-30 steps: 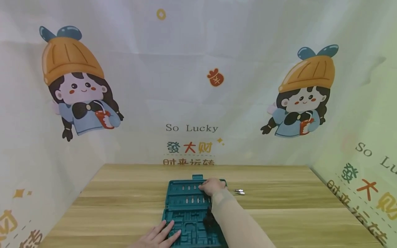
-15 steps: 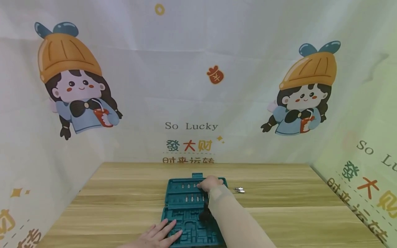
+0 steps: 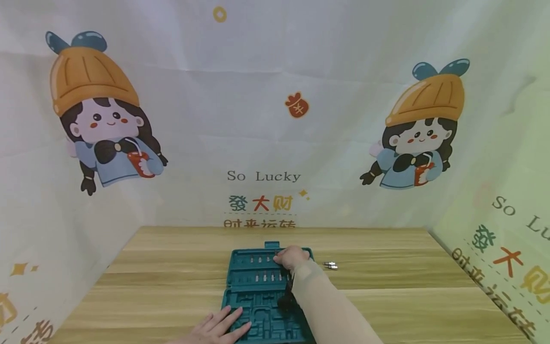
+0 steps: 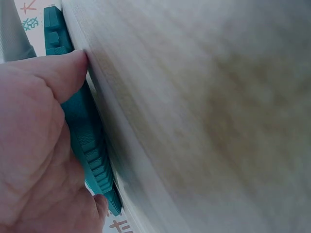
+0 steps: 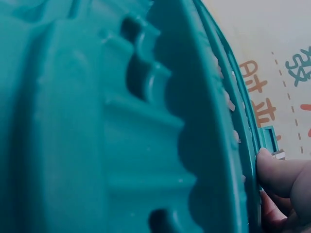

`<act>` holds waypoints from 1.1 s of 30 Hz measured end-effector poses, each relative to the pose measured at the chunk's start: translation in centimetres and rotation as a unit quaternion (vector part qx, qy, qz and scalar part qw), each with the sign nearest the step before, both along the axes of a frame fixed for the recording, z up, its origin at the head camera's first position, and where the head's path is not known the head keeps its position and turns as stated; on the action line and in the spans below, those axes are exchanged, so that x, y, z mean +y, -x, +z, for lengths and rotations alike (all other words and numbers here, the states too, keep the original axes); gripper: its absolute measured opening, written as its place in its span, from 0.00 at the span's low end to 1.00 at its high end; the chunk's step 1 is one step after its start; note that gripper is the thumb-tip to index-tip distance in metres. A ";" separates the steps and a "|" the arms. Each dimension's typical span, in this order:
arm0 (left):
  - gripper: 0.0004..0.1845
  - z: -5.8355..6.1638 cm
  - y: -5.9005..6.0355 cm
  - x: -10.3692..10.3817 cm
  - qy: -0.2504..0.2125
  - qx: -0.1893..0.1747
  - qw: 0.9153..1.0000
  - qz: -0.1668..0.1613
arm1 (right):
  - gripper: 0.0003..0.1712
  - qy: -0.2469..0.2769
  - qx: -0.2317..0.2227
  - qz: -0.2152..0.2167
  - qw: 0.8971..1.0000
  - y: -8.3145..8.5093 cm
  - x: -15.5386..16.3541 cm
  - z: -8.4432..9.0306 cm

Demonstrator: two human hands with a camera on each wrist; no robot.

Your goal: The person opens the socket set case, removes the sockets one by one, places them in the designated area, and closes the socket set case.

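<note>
A teal plastic tool case [image 3: 262, 313] lies unfolded on the table in the head view. Short metal bits stand in two rows in its far half, an upper row [image 3: 259, 259] and a lower row [image 3: 265, 277]. My left hand [image 3: 221, 327] rests with spread fingers on the near half's left edge; in the left wrist view its thumb [image 4: 73, 73] touches the case's side. Over the upper row, my right hand [image 3: 293, 258] pinches a small metal bit [image 5: 279, 155], whose tip shows past the thumb in the right wrist view. The hand hides the row's right end.
Small silver metal pieces [image 3: 331, 265] lie on the wooden table [image 3: 386, 272] right of the case. A latch tab [image 3: 272, 244] sticks out from its far edge. A printed cloth [image 3: 343, 143] hangs behind the table. A black device [image 3: 285, 301] sits under the right wrist.
The head view has shifted slightly. My right hand stays over the upper row with only small movement, and the left hand keeps its place on the case edge.
</note>
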State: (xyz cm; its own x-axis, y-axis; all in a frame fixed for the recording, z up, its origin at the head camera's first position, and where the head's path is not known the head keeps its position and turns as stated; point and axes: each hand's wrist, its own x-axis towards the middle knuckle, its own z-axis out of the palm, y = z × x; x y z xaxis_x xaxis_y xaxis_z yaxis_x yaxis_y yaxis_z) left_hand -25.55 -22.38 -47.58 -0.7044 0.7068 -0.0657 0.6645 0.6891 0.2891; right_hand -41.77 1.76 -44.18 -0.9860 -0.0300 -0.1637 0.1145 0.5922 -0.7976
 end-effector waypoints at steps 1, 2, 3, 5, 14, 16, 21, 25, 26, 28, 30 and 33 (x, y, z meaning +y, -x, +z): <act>0.33 0.0 0.0 0.0 -0.001 -0.001 1.000 0.000 | 0.11 0.001 -0.001 -0.003 1.000 -0.1 0.0 0.0; 0.33 0.0 -0.1 0.0 0.000 -0.003 1.000 0.001 | 0.11 -0.003 0.000 -0.006 1.000 -0.1 0.0 0.0; 0.33 0.0 -0.1 0.0 -0.001 -0.007 1.000 0.000 | 0.12 -0.008 0.001 -0.008 1.000 -0.2 0.0 0.0; 0.34 0.1 0.0 0.0 -0.001 -0.010 1.000 -0.003 | 0.12 -0.010 0.000 -0.015 1.000 -0.2 0.1 0.0; 0.34 0.3 0.1 0.0 0.002 -0.021 1.000 -0.005 | 0.10 0.065 0.021 -0.004 0.998 -0.3 0.5 0.4; 0.34 0.2 0.1 -0.1 0.001 -0.019 1.000 -0.006 | 0.11 0.083 0.024 0.012 0.996 -0.2 0.8 0.3; 0.34 0.0 0.0 -0.2 -0.001 0.006 1.000 -0.014 | 0.15 0.093 0.029 0.060 0.993 -0.1 1.7 0.5; 0.33 -0.3 -0.2 -0.3 -0.005 0.046 0.999 -0.018 | 0.13 0.097 0.042 0.094 0.990 -0.1 2.5 1.2; 0.33 -0.4 -0.2 -0.3 -0.005 0.055 0.998 -0.019 | 0.11 0.098 0.045 0.105 0.989 -0.1 2.8 1.4; 0.33 -0.5 -0.2 -0.3 -0.005 0.074 0.997 -0.022 | 0.09 0.100 0.052 0.124 0.986 -0.2 3.4 1.8; 0.33 -0.6 -0.2 -0.3 -0.003 0.083 0.996 -0.024 | 0.09 0.103 0.058 0.141 0.983 -0.2 4.1 2.0; 0.33 -0.8 -0.2 -0.3 0.003 0.106 0.994 -0.032 | 0.10 0.113 0.062 0.153 0.980 -0.5 5.4 2.1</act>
